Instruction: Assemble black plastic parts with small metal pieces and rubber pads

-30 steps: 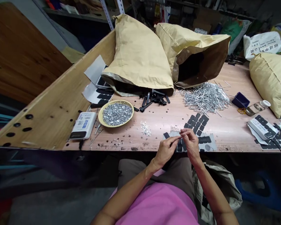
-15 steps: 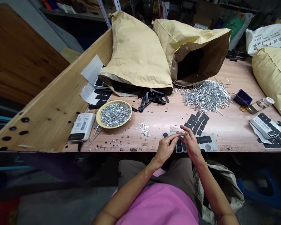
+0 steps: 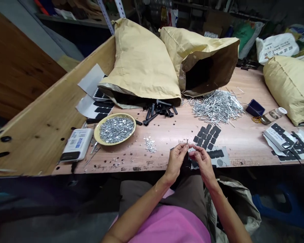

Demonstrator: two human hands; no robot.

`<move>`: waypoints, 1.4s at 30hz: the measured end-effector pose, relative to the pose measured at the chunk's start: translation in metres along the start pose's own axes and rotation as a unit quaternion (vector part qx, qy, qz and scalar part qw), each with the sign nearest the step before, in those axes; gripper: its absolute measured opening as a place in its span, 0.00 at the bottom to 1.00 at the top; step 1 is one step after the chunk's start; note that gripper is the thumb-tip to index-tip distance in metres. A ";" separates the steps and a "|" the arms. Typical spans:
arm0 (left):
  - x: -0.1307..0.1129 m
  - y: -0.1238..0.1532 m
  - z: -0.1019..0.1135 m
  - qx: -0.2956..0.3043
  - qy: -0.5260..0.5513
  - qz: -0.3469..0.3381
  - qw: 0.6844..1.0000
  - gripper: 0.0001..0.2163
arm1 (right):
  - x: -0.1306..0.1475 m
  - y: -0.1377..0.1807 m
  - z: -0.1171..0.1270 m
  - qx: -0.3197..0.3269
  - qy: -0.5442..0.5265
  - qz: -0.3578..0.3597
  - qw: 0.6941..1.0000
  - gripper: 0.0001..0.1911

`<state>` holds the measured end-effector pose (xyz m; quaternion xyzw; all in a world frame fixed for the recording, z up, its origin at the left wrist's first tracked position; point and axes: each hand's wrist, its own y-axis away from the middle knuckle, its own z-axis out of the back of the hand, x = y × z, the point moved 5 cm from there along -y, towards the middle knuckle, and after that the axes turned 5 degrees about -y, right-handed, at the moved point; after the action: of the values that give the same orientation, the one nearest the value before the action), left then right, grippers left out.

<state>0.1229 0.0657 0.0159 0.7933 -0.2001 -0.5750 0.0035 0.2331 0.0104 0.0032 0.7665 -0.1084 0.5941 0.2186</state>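
My left hand [image 3: 176,160] pinches a thin metal pin [image 3: 187,143] that stands up between thumb and forefinger, just above the table's front edge. My right hand [image 3: 202,160] is beside it, fingers curled and pinched toward the same pin; what it holds is too small to make out. Under both hands lies a grey sheet with black adhesive pads [image 3: 217,154]. A small heap of tiny washers [image 3: 150,145] lies to the left of my left hand.
A yellow dish of small silver parts [image 3: 115,124] and a white power bank [image 3: 77,144] sit at the left. A pile of metal pins [image 3: 216,105], black plastic pieces [image 3: 158,110] and tan paper sacks [image 3: 142,64] lie behind. A blue tray [image 3: 254,108] and a bottle [image 3: 272,115] stand right.
The view has shifted slightly down and right. My hands have dropped a little toward me, and the pin now stands upright in my left fingers.
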 end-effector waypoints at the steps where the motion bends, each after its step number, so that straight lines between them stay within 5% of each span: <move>1: 0.003 -0.002 -0.003 -0.008 0.019 0.011 1.000 0.13 | -0.001 0.001 0.000 0.006 -0.011 -0.008 1.000 0.24; 7: 0.018 -0.007 -0.028 -0.016 0.057 0.065 0.996 0.14 | 0.007 -0.001 0.009 -0.005 0.014 0.021 1.000 0.19; 11: 0.020 -0.010 -0.037 -0.020 0.003 0.028 0.999 0.14 | 0.007 -0.005 0.021 -0.014 0.023 -0.015 1.000 0.22; 17: 0.030 -0.021 -0.042 -0.005 -0.059 -0.031 0.998 0.12 | 0.029 -0.017 0.038 -0.006 0.228 0.145 0.963 0.11; 20: 0.038 -0.029 -0.044 0.008 -0.067 0.001 0.998 0.12 | 0.038 -0.039 0.054 -0.033 0.367 0.228 0.901 0.11; 24: 0.042 -0.030 -0.031 -0.001 -0.084 0.031 0.996 0.21 | 0.048 -0.083 0.084 -0.104 0.583 0.296 0.749 0.14; 28: 0.039 -0.020 0.003 -0.070 -0.156 -0.051 0.984 0.21 | 0.052 -0.122 0.102 -0.086 0.704 0.325 0.626 0.12; 32: 0.039 -0.010 0.041 -0.144 -0.246 -0.138 0.948 0.21 | 0.047 -0.134 0.106 -0.027 0.761 0.323 0.562 0.13; 38: 0.052 -0.002 0.072 -0.181 -0.318 -0.197 0.910 0.20 | 0.014 -0.098 0.088 0.245 0.692 0.399 0.550 0.14; 42: 0.056 -0.002 0.075 -0.188 -0.328 -0.208 0.902 0.20 | 0.024 -0.108 0.096 0.118 0.686 0.349 0.628 0.14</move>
<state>0.0697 0.0662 -0.0610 0.5682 0.0911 -0.8172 -0.0331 0.3687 0.0628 -0.0153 0.0616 -0.1152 0.9877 -0.0861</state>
